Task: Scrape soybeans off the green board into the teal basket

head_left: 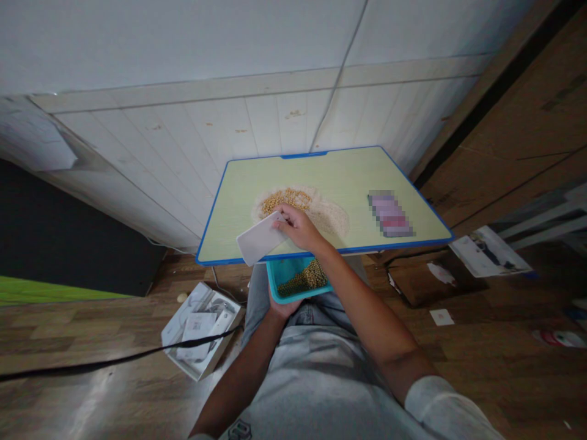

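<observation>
My right hand [300, 227] is closed on a white flat card [259, 239] held tilted at the near edge of a small green table with a blue rim [238, 183]. Just beyond the card lies a spread pile of white grains [329, 215] with yellow beans [284, 200] heaped on its left part. My left hand [280, 307] holds a teal tray [275, 282] from below, just under the table's near edge. Yellow beans [306, 279] lie in the tray.
A blurred pinkish object [391, 214] lies on the table's right side. An open white box [200, 329] sits on the wooden floor at left, crossed by a black cable [92, 365]. Papers [488, 250] and scraps lie on the floor at right. A white panelled wall is behind.
</observation>
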Action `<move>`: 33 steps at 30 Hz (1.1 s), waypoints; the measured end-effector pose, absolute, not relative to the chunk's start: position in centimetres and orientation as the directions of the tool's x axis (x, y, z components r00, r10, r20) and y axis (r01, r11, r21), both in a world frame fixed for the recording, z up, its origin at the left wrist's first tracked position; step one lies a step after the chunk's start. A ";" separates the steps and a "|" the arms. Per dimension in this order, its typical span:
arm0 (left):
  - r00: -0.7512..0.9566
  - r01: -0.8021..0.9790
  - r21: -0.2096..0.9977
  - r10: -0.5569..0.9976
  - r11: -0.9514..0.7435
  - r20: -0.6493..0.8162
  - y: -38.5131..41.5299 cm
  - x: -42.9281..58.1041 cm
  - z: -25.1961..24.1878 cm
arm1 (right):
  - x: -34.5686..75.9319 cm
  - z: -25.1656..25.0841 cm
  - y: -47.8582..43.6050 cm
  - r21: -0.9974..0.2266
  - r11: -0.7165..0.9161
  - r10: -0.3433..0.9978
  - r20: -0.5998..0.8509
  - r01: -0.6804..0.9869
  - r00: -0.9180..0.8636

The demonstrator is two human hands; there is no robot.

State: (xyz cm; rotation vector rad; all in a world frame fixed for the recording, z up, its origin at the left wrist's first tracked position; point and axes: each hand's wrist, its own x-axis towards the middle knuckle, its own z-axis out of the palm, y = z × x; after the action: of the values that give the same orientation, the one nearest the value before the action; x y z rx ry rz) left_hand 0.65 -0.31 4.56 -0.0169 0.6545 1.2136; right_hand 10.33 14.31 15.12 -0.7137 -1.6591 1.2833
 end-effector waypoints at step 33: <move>0.203 -0.857 0.267 0.764 0.441 -0.612 -0.2 0.5 3.9 | 16.6 15.8 11.4 -0.898 0.438 0.826 0.423 0.047 0.372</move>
State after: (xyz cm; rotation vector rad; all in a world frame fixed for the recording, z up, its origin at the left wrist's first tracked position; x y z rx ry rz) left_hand 0.46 -0.23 3.94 -0.1422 0.7618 1.1362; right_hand 16.63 11.43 15.76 -1.0041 -1.0830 0.6246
